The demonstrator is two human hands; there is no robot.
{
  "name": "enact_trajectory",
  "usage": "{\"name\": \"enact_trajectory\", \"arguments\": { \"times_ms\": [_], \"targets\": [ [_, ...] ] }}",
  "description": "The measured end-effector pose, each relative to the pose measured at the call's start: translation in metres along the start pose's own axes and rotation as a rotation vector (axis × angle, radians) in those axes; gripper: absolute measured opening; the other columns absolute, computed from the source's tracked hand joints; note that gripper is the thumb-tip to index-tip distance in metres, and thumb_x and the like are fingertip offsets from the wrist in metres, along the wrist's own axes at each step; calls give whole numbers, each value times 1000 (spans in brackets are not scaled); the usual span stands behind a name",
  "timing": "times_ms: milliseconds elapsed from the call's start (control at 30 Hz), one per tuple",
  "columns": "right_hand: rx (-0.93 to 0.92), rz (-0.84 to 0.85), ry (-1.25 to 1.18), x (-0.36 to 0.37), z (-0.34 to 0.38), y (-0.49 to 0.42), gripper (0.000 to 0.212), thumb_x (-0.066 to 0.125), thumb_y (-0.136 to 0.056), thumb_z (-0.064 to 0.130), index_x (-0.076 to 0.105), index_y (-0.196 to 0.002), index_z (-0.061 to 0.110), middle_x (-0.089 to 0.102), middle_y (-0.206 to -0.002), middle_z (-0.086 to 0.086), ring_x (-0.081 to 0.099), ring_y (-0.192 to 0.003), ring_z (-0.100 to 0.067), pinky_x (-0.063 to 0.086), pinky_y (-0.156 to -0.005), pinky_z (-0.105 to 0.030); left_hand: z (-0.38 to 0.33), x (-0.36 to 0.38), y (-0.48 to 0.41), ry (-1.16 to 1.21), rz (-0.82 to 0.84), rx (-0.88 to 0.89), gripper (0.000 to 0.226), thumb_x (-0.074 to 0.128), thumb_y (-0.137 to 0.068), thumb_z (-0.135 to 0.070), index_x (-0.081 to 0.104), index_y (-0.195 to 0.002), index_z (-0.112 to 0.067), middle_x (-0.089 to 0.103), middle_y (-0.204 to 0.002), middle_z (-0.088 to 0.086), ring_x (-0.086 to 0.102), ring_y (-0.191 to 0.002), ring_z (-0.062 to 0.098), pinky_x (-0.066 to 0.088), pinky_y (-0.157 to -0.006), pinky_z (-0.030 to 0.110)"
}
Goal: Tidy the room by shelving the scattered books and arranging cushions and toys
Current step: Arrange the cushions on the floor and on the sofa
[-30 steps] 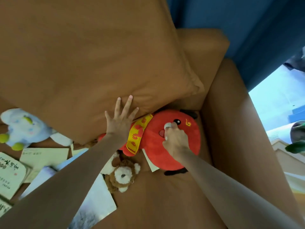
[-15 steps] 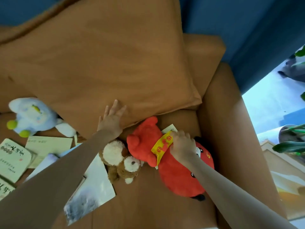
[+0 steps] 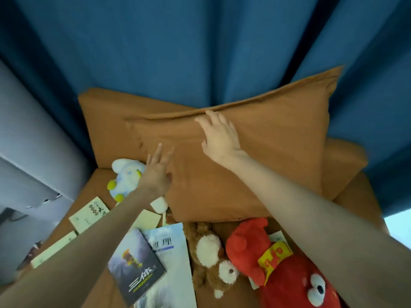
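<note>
A big brown cushion (image 3: 278,147) leans against the sofa back. My right hand (image 3: 220,136) lies flat on its upper edge, fingers straight. My left hand (image 3: 156,172) touches the cushion's lower left face with straight fingers. A red plush toy (image 3: 287,270) with a yellow scarf lies at the lower right under my right forearm. Next to it is a brown teddy bear (image 3: 211,254). A white and blue plush toy (image 3: 125,176) sits left of my left hand. Several books lie on the seat, among them a dark paperback (image 3: 135,267) and a white textbook (image 3: 171,247).
The brown sofa (image 3: 102,121) stands against a blue curtain (image 3: 200,52). A second brown cushion (image 3: 344,165) sits behind at the right. A grey cabinet (image 3: 26,152) borders the sofa on the left. More pale booklets (image 3: 89,214) lie near the seat's left edge.
My right hand let go of the red plush toy and rose to the top of the cushion. My left hand slid up the cushion's face. The view tilted up toward the curtain.
</note>
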State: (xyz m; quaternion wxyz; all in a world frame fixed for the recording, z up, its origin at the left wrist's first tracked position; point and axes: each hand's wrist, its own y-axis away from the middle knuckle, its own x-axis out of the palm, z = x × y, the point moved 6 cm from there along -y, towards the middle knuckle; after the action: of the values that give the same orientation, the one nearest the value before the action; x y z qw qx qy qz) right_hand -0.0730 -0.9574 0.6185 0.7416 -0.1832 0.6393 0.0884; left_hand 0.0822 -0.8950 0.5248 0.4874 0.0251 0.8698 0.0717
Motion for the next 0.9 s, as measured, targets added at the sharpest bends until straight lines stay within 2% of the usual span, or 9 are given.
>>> {"name": "enact_trajectory", "arguments": {
  "times_ms": [100, 200, 300, 333, 400, 500, 667, 800, 900],
  "targets": [
    [18, 118, 112, 15, 10, -39, 85, 64, -80, 7, 20, -150, 30, 8, -160, -9, 0, -148, -27, 2, -119, -49, -4, -25, -5, 67, -22, 8, 72, 47, -94, -2, 12, -152, -30, -9, -160, -3, -4, -147, 30, 21, -113, 38],
    [47, 291, 325, 38, 5, -56, 108, 74, -77, 20, -2, -151, 36, -4, -160, -10, -11, -147, -29, -11, -113, -60, -4, -37, -13, 82, -13, 55, 71, 46, -96, -4, 12, -152, -30, -9, -160, -4, -4, -147, 27, 17, -115, 36],
    [40, 326, 477, 53, -7, -54, 121, 81, -69, 40, -7, -151, 32, 13, -155, -11, 5, -146, -29, -13, -105, -69, -3, -36, -16, 58, 13, 76, 71, 46, -96, -4, 12, -151, -32, -10, -160, -5, -4, -147, 28, 24, -112, 38],
    [31, 308, 487, 55, -9, -51, 115, 79, -70, 44, -1, -152, 30, 21, -150, -11, 13, -143, -29, -13, -105, -69, -4, -34, -17, 47, 29, 77, 71, 46, -95, -4, 12, -151, -32, -10, -160, -5, -4, -147, 29, 25, -111, 39],
    [38, 289, 441, 59, -16, -42, 89, 70, -80, 43, 16, -149, 28, 31, -143, -12, 25, -136, -29, -5, -112, -64, -4, -25, -19, 24, 59, 78, 72, 47, -94, -3, 12, -151, -30, -9, -160, -2, -2, -147, 31, 24, -113, 40],
    [154, 293, 335, 60, -48, -14, 59, 58, -91, 31, 28, -141, 34, 40, -137, -11, 33, -127, -29, 16, -113, -48, -10, -3, -22, -20, 152, 96, 72, 48, -94, -5, 11, -151, -29, -12, -159, 1, 1, -147, 26, 24, -115, 41],
    [336, 296, 371, 36, -132, 52, 67, 55, -90, 16, 24, -146, 34, 38, -138, -10, 34, -125, -30, 25, -105, -45, -45, 24, -33, -21, 260, 121, 72, 46, -96, -9, 9, -151, -36, -15, -158, -7, 8, -147, 28, 29, -113, 43],
    [357, 213, 429, 14, -169, 64, 61, 59, -85, 10, 36, -138, 31, 41, -132, -10, 38, -119, -29, 30, -99, -40, -88, 44, -44, -39, 289, 180, 71, 45, -96, -10, 9, -150, -37, -14, -159, -9, 13, -146, 29, 32, -111, 45],
    [375, 253, 411, 24, -181, 73, 65, 63, -83, 11, 35, -138, 29, 34, -137, -11, 34, -122, -29, 29, -103, -42, -108, 61, -48, -51, 310, 171, 70, 45, -96, -11, 9, -150, -37, -12, -159, -10, 21, -143, 31, 36, -108, 45]
  ]
}}
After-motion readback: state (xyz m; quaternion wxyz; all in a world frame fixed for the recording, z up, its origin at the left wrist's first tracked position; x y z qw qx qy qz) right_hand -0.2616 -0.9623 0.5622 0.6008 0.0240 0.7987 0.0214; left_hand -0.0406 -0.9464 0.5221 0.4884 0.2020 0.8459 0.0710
